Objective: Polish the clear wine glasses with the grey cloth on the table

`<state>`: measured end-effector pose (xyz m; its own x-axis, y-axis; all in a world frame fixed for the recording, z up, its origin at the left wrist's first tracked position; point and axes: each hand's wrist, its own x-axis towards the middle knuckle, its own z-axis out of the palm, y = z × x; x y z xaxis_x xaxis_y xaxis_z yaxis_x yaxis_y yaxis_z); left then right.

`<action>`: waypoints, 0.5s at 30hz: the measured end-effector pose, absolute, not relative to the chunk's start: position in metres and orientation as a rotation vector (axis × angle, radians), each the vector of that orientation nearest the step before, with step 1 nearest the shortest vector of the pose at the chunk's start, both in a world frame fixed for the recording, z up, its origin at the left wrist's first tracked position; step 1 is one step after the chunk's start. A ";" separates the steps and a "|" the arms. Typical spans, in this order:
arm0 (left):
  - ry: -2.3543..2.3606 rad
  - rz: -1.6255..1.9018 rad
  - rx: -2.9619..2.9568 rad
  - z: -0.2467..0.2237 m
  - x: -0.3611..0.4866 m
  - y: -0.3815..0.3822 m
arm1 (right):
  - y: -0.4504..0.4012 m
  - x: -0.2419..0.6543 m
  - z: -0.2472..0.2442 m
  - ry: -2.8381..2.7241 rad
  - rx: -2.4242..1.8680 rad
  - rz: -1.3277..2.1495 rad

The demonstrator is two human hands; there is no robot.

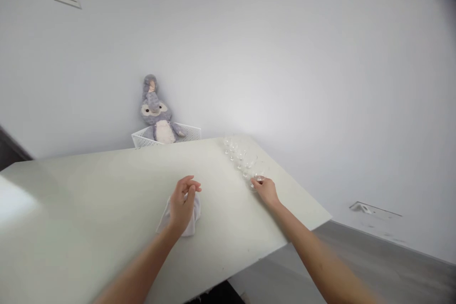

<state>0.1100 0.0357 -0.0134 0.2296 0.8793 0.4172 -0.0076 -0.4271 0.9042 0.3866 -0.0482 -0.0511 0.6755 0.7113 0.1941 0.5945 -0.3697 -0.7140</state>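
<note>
My right hand [268, 193] is closed around the stem of the nearest glass goblet [260, 169], whose foot is at or just above the table. Several more clear stemmed glasses [240, 156] stand in a row behind it, running toward the wall. Over a crumpled white cloth [164, 222] hovers my left hand [182, 205], its fingers loosely bent and apart from the thumb, with nothing visible in them. Part of the cloth is hidden beneath that hand, and I cannot tell whether they touch.
Both hands are over a pale table [117, 190], whose right corner juts out near the wall. Past its far edge sits a white perforated basket [192, 134] with a grey plush toy [156, 116] in it. A wall socket [374, 211] is at the right.
</note>
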 end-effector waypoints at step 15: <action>1.521 0.794 2.186 -0.023 0.021 0.041 | -0.116 0.346 -0.050 -1.280 -2.040 0.202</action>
<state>0.0211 0.0411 -0.0225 0.2626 0.9344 0.2409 0.7318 -0.3556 0.5815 0.3464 -0.1156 -0.0502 0.4972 0.8373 0.2274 0.7262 -0.2582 -0.6372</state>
